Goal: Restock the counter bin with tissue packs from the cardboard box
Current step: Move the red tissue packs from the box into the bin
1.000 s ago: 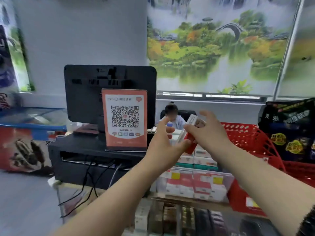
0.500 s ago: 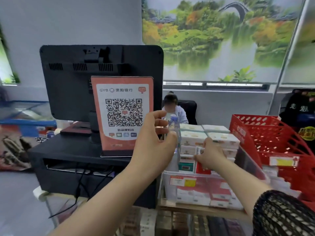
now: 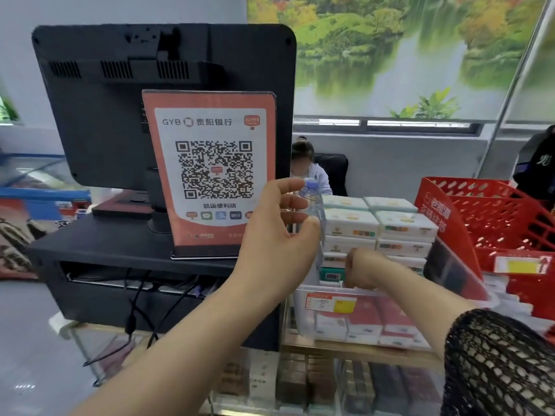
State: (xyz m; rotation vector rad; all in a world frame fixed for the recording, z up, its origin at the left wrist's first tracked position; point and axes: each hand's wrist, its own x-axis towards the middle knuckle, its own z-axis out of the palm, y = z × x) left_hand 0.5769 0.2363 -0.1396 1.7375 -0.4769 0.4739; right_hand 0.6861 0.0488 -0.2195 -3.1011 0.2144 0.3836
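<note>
Head view, white tissue packs (image 3: 351, 225) stacked in clear bin (image 3: 300, 321), left hand (image 3: 277, 235) relaxed, right hand (image 3: 365, 273) grip unclear

A small shop's checkout counter: QR payment sign (image 3: 210, 172), till monitor (image 3: 120, 100), red shopping baskets (image 3: 495, 217), price-labelled stock bin (image 3: 330, 304)

The scene is lit brightly and evenly by soft, diffuse light. No hard shadows are cast, and only the recess under the monitor stand (image 3: 120, 250) is left dark. Pale glare is picked up along the clear cover of the QR sign (image 3: 210, 163) and on the freezer lid (image 3: 30, 172) at far left. Fine detail is smeared throughout, and the left hand (image 3: 279, 235) is rendered soft-edged. Straight lines are bent by the wide lens — the metal pole (image 3: 516, 85) at the right edge is shown leaning.
</note>
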